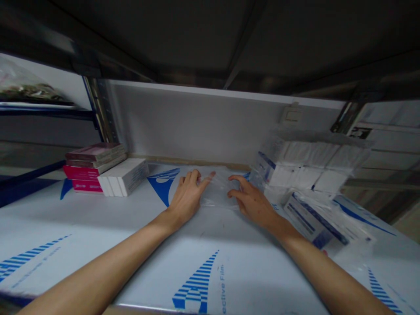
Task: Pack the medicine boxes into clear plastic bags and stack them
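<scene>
Near: shelf board [131, 245] under blue-printed protective film, with both forearms reaching across it.

Mid: left hand [187, 197] lies flat and spread on a clear plastic bag [218, 192]. Right hand [252, 201] touches the opposite edge with fingers half curled; cannot tell if it is pinching. The bag lies flat between the hands, not lifted, and appears empty.

Judgement: early stage, with nothing packed yet.

Far: white boxes [123, 175] and pink boxes [93, 164] at left; shrink-wrapped box bundles [308, 162] at right.
</scene>
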Tool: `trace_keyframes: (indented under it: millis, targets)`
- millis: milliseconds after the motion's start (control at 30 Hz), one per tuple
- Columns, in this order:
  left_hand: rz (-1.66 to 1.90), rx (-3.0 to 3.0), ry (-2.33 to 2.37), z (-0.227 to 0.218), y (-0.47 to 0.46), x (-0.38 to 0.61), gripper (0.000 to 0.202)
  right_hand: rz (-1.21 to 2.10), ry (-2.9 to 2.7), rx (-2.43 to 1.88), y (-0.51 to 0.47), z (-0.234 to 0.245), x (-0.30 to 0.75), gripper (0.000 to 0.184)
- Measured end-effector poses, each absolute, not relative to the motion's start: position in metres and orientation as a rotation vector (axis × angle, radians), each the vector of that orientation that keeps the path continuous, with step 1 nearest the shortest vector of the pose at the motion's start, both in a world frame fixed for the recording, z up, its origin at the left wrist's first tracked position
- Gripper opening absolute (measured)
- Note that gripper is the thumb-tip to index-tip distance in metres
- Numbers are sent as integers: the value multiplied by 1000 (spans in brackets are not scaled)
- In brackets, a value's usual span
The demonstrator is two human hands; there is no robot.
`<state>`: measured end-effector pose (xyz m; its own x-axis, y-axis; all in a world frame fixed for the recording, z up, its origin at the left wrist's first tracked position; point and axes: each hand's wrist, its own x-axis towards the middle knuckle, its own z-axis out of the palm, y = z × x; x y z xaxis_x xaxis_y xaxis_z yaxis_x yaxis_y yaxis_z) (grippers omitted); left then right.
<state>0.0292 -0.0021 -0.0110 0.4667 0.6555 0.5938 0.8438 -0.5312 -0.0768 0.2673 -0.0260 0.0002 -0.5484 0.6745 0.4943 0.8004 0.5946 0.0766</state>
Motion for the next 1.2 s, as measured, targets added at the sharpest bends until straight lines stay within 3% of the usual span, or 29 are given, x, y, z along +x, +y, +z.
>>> trace_keyframes:
  millis: [133,267,333,400,600,733,833,933,1033,1133,1200]
  targets:
    - [-729,-2463,-1218,-11,-2,29,77,-530,-2397,-1399,-33,12,265,52]
    - [-626,-2519,-1202,-6,-7,34,34,-538,-2308,-1569,-31,11,263,36]
    - [-573,-2497,-1236,-2,-10,35,23,-484,-2257,-1617,-29,9,263,32]
    - [-519,-2466,-1294,1,-13,35,27,-464,-2258,-1650,-28,9,265,33]
    - [-372,-2269,-1470,9,-17,34,43,-596,-2292,-1774,-33,14,266,62]
    - [-332,-2248,-1559,13,-18,33,54,-461,-2291,-1675,-28,6,267,46]
    - [-372,-2347,-1540,15,-17,32,35,-341,-2233,-1576,-22,-1,269,33]
    - [-394,-2377,-1479,17,-18,30,31,-363,-2217,-1519,-20,-3,271,28]
    - [-395,-2325,-1474,17,-19,28,41,-476,-2210,-1569,-23,-2,271,46]
    - [-412,-2261,-1518,16,-18,26,69,-497,-2196,-1594,-24,-3,271,67]
    - [-413,-2294,-1556,15,-17,26,76,-399,-2204,-1520,-22,-5,271,69]
